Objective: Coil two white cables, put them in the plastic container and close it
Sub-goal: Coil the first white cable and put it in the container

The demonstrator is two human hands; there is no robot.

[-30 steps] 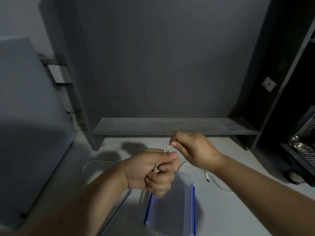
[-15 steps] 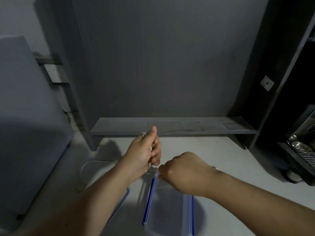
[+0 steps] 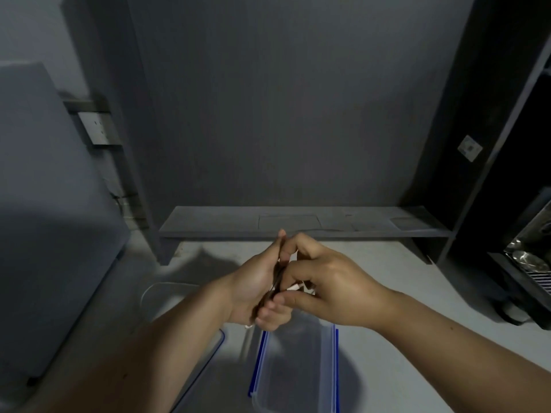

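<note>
Both your hands, left (image 3: 253, 289) and right (image 3: 329, 289), clench the thin white cable (image 3: 295, 287) just above the clear blue-edged plastic container (image 3: 295, 371).

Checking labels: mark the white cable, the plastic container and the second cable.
white cable (image 3: 298, 287), head view, bit between hands.
plastic container (image 3: 334, 368), head view, blue-edged right rim.
second cable (image 3: 149, 290), head view, loop on desk.

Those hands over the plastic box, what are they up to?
A person is winding a white cable into a small bundle. The left hand holds the coil while the right hand pinches the loose end against it. Just below them, an open plastic container with blue edges sits on the table, its lid lying to the left. A second white cable still lies loose beyond the lid.
</note>
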